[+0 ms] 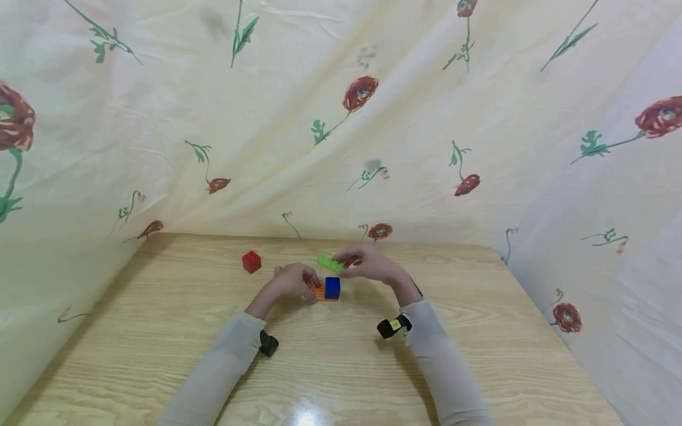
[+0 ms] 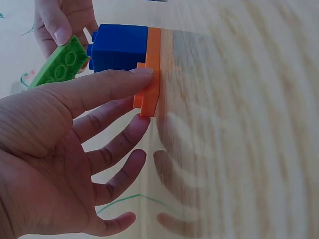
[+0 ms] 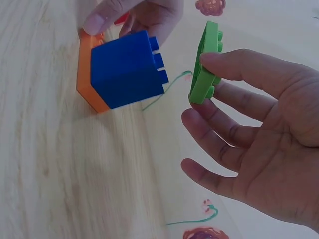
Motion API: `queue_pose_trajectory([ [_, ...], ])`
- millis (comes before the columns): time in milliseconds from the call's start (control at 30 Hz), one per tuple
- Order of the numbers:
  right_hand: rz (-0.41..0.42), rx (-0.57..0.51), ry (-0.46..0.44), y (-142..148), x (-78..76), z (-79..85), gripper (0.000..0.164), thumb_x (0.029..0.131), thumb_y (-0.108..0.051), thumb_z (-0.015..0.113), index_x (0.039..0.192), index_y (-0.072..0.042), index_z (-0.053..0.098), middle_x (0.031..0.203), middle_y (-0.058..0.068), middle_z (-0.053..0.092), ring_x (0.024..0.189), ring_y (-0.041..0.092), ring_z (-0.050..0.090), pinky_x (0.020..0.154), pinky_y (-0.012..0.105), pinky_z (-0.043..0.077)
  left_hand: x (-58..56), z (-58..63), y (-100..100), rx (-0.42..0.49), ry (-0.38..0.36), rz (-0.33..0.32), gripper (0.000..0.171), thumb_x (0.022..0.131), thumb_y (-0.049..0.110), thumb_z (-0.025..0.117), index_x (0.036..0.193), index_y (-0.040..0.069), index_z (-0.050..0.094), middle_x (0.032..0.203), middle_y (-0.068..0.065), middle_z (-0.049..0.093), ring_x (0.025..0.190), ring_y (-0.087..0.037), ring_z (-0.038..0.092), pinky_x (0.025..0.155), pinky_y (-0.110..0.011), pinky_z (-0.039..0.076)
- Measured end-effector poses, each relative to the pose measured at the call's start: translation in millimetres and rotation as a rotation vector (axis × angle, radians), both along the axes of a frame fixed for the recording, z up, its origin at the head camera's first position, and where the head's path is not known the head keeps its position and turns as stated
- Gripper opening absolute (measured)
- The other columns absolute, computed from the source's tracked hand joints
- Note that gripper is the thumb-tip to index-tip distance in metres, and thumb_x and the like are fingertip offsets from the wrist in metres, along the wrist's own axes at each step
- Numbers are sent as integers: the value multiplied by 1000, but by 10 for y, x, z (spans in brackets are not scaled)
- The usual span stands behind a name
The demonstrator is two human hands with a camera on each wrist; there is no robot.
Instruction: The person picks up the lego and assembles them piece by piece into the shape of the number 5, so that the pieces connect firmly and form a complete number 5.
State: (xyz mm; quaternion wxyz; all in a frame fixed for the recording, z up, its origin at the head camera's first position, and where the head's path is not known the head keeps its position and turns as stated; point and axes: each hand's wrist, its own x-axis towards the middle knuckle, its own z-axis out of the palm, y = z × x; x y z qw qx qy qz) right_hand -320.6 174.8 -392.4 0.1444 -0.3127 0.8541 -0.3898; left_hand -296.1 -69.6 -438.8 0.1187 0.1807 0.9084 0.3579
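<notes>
On the table, an orange toy building plate [image 1: 318,293] lies flat with a blue toy brick [image 1: 333,287] standing on its right part. My left hand [image 1: 292,279] grips the orange plate's left end, thumb on top and fingertips at its side in the left wrist view. My right hand [image 1: 369,264] pinches a light green toy plate [image 3: 208,64] between thumb and fingers. The green plate is raised, tilted, and apart from the blue brick [image 3: 124,69], whose studs face it in the right wrist view. The green plate's hollow underside [image 2: 62,67] shows in the left wrist view.
A red toy brick [image 1: 251,261] sits on the wooden table [image 1: 186,319], to the left of and beyond my left hand. A flower-patterned cloth [image 1: 277,118] hangs behind the table and along both sides.
</notes>
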Motion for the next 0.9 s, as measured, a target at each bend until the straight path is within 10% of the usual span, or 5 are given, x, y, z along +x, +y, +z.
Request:
queue_pose_trajectory([
  [900, 52, 39, -23, -104, 47, -84, 33, 90, -11, 76, 122, -6, 74, 119, 9, 72, 105, 19, 64, 106, 56, 45, -12, -14, 18, -24, -29, 50, 30, 73, 15, 92, 99, 13, 78, 90, 4, 74, 87, -18, 59, 94, -50, 26],
])
